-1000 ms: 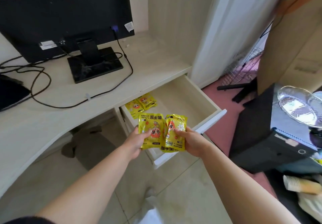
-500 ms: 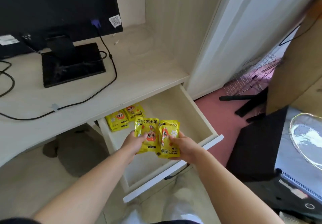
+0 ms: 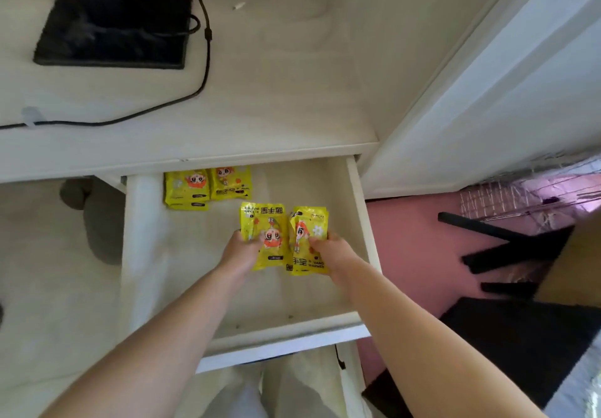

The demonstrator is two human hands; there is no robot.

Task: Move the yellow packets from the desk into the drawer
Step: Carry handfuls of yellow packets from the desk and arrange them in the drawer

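The pale wooden drawer is pulled out below the desk. My left hand grips a yellow packet with a cartoon face, held low over the middle of the drawer. My right hand grips a second yellow packet right beside it. Whether the two packets touch the drawer floor I cannot tell. Two more yellow packets lie side by side at the drawer's back left, partly under the desk edge.
A black monitor stand and a black cable sit on the desk at the back left. A white panel rises on the right. A black chair base stands on the pink floor to the right.
Both hands have carried their packets forward and down, from above the drawer's front edge into its middle. The view has tilted down, so the monitor is mostly out of frame.
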